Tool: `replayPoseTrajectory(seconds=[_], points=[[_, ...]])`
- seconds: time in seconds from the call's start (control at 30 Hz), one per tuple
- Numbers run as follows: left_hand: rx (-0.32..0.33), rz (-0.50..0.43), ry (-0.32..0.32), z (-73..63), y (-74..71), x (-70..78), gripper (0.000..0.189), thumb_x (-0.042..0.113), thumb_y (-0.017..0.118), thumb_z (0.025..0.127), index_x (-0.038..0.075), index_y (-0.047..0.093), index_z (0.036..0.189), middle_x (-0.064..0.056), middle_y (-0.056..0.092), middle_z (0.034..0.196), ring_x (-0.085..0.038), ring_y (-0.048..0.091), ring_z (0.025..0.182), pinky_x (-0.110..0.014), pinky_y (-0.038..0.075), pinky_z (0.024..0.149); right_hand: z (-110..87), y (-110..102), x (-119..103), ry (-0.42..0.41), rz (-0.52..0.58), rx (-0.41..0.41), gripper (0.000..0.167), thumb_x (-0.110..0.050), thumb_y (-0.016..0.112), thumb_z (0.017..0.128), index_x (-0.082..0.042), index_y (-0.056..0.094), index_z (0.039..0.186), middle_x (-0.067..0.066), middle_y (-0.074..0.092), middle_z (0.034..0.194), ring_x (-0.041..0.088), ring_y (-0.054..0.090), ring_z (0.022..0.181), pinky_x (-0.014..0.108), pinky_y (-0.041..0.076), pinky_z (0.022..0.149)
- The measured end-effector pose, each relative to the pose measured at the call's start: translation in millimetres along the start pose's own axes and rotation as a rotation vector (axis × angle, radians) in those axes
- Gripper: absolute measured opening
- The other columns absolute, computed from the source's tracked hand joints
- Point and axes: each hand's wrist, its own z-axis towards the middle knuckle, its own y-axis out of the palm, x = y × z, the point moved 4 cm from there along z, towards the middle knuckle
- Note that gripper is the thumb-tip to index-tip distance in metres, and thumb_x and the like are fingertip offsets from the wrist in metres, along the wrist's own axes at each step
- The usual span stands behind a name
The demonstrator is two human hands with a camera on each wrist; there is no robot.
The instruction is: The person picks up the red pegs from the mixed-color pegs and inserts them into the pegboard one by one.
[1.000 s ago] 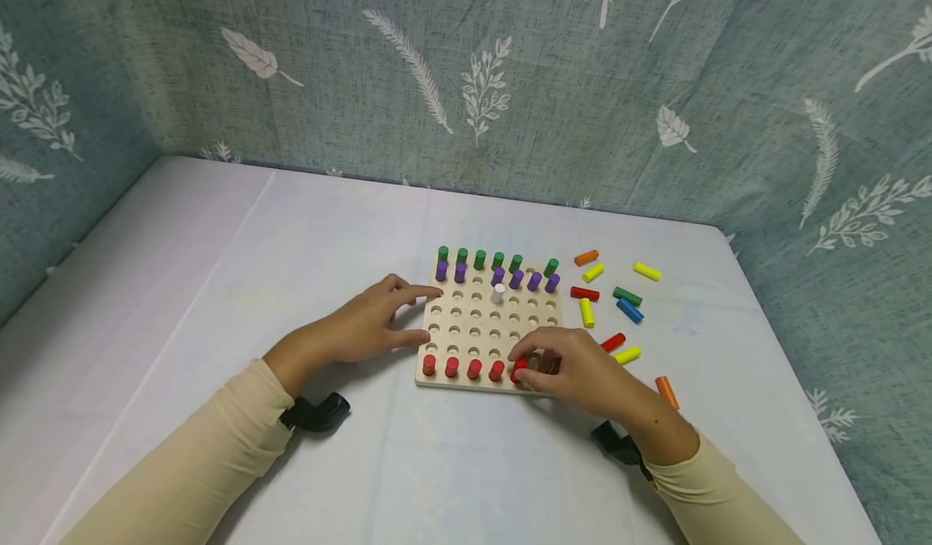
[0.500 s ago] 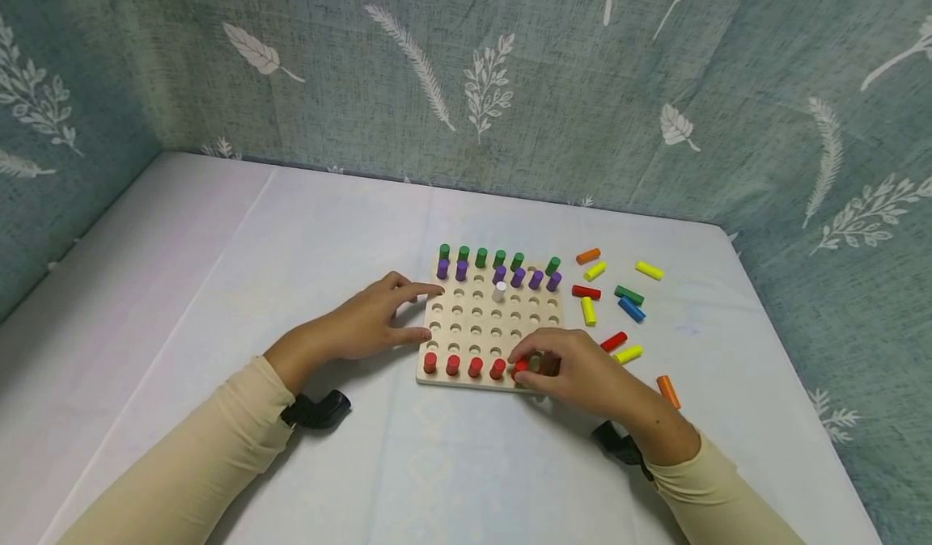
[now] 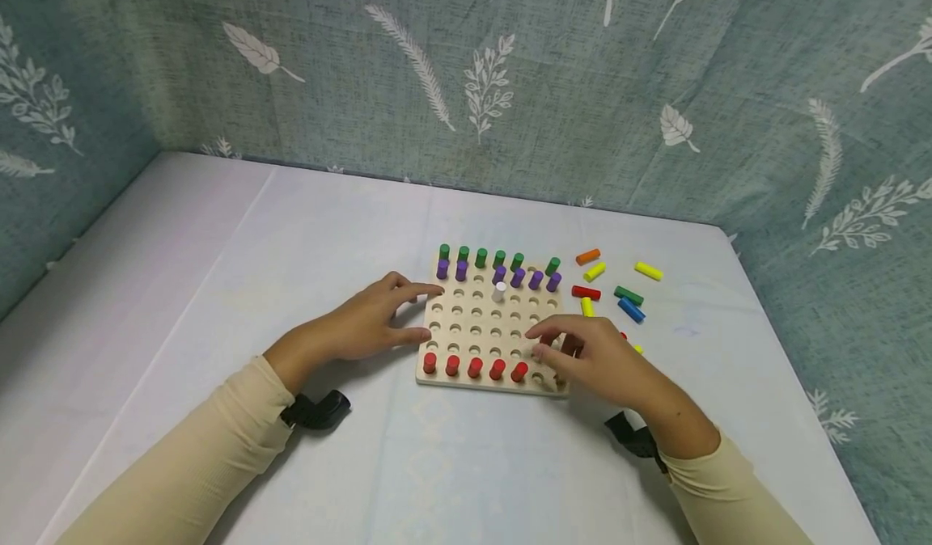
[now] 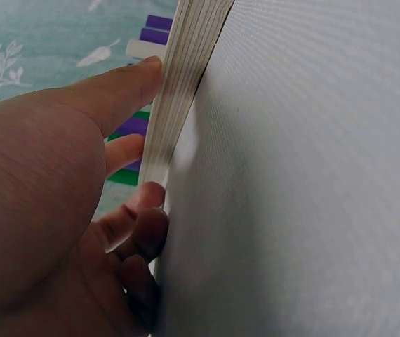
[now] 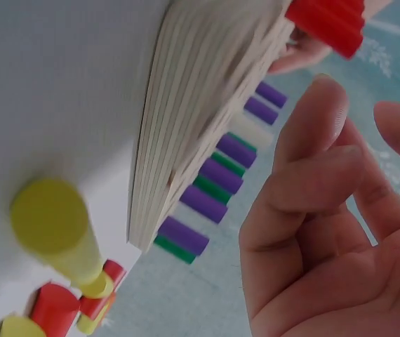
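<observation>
A wooden pegboard point(image 3: 466, 383) lies flat on the table. A row of upright red pegs point(image 3: 475, 368) lines its front edge, and green pegs point(image 3: 482, 258) and purple pegs point(image 3: 518, 277) stand at the back. One white peg point(image 3: 498, 292) is upright just in front of the purple row. My left hand point(image 3: 364, 323) touches the board's left edge with thumb and index finger spread apart. Above the board's front right part is my right hand point(image 3: 600, 359), thumb and index finger apart with nothing between them. In the right wrist view its other fingers point(image 5: 312, 182) are bent and hold nothing.
Loose pegs lie right of the board: orange point(image 3: 588, 256), yellow point(image 3: 649, 270), red point(image 3: 586, 292), green point(image 3: 629, 295) and blue point(image 3: 631, 310). My right hand partly covers some others. A leaf-patterned cloth point(image 3: 328, 84) rises behind the white-covered table point(image 3: 291, 230).
My right hand has let go of the fifth red peg in the front row and moved up and to the right. That peg now stands uncovered. The left hand stays at the board's edge.
</observation>
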Motion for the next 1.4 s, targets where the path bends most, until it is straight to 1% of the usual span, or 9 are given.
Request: replayPoseTrajectory(seconds=[0.23, 0.33, 0.5, 0.73, 0.87, 0.97, 1.17, 1.3, 1.4], points=[[0.010, -0.004, 0.002, -1.7, -1.7, -1.0, 0.072, 0.045, 0.074, 0.089, 0.033, 0.041, 0.152, -0.009, 0.051, 0.128, -0.022, 0.052, 0.102, -0.037, 0.045, 0.083, 3.2, -12.4, 8.0, 0.057, -0.033, 0.072, 0.019, -0.021, 0.067, 0.097, -0.015, 0.073, 0.114, -0.001, 0.070, 0.097, 0.016, 0.057, 0.074, 0.025, 0.048, 0.060], [0.009, -0.021, 0.006, -3.7, 0.6, -1.8, 0.072, 0.043, 0.074, 0.089, 0.032, 0.042, 0.152, -0.010, 0.051, 0.127, -0.021, 0.051, 0.098, -0.035, 0.043, 0.080, 4.8, -18.6, 14.0, 0.072, -0.036, 0.109, 0.018, -0.020, 0.067, 0.097, -0.013, 0.072, 0.112, 0.003, 0.070, 0.098, 0.016, 0.059, 0.070, 0.025, 0.048, 0.059], [0.010, -0.040, 0.014, -6.2, 6.4, -2.9, 0.071, 0.043, 0.074, 0.090, 0.031, 0.042, 0.152, -0.010, 0.050, 0.128, -0.020, 0.050, 0.096, -0.034, 0.043, 0.078, 10.1, -32.3, 27.6, 0.126, -0.031, 0.148, 0.020, -0.017, 0.066, 0.098, -0.009, 0.070, 0.116, 0.010, 0.070, 0.108, 0.019, 0.060, 0.063, 0.027, 0.050, 0.056], [0.023, -0.011, 0.024, -4.1, 6.9, -5.1, 0.071, 0.044, 0.073, 0.090, 0.032, 0.042, 0.152, -0.009, 0.051, 0.129, -0.019, 0.051, 0.097, -0.034, 0.043, 0.079, 18.6, -48.8, 46.0, 0.220, -0.103, 0.128, 0.024, -0.016, 0.065, 0.097, -0.007, 0.069, 0.120, 0.012, 0.071, 0.108, 0.023, 0.062, 0.064, 0.030, 0.051, 0.053], [0.016, -0.013, 0.030, -2.6, 5.8, -4.5, 0.071, 0.044, 0.074, 0.090, 0.032, 0.042, 0.152, -0.009, 0.051, 0.128, -0.019, 0.049, 0.092, -0.033, 0.042, 0.076, 23.3, -54.6, 51.0, 0.233, -0.143, 0.107, 0.026, -0.014, 0.066, 0.097, -0.006, 0.068, 0.121, 0.014, 0.068, 0.113, 0.022, 0.062, 0.064, 0.030, 0.051, 0.054], [0.011, -0.018, 0.027, -2.1, 5.4, -4.0, 0.071, 0.044, 0.074, 0.089, 0.032, 0.042, 0.152, -0.009, 0.051, 0.127, -0.019, 0.049, 0.093, -0.033, 0.042, 0.077, 27.5, -56.7, 54.8, 0.235, -0.158, 0.081, 0.026, -0.014, 0.065, 0.097, -0.005, 0.068, 0.122, 0.015, 0.067, 0.118, 0.020, 0.063, 0.064, 0.030, 0.052, 0.057], [0.008, -0.026, 0.021, -1.9, 4.5, -1.7, 0.071, 0.044, 0.074, 0.089, 0.032, 0.042, 0.152, -0.008, 0.051, 0.127, -0.019, 0.051, 0.098, -0.034, 0.043, 0.079, 33.5, -60.2, 64.1, 0.281, -0.143, 0.042, 0.024, -0.012, 0.062, 0.099, -0.007, 0.068, 0.121, 0.016, 0.064, 0.126, 0.020, 0.064, 0.067, 0.032, 0.051, 0.057], [0.015, -0.015, 0.024, -1.1, 3.1, -0.5, 0.071, 0.044, 0.074, 0.089, 0.033, 0.042, 0.152, -0.008, 0.051, 0.127, -0.019, 0.052, 0.101, -0.034, 0.043, 0.080, 36.5, -61.7, 68.4, 0.304, -0.149, 0.024, 0.024, -0.010, 0.060, 0.099, -0.008, 0.067, 0.122, 0.016, 0.063, 0.126, 0.020, 0.062, 0.067, 0.032, 0.049, 0.057], [0.016, -0.010, 0.023, -1.1, 1.6, 0.3, 0.071, 0.044, 0.074, 0.089, 0.033, 0.042, 0.152, -0.008, 0.051, 0.128, -0.020, 0.052, 0.100, -0.035, 0.043, 0.079, 39.9, -62.1, 70.8, 0.298, -0.173, 0.017, 0.023, -0.008, 0.059, 0.099, -0.007, 0.067, 0.121, 0.017, 0.064, 0.124, 0.019, 0.062, 0.066, 0.031, 0.050, 0.059]])
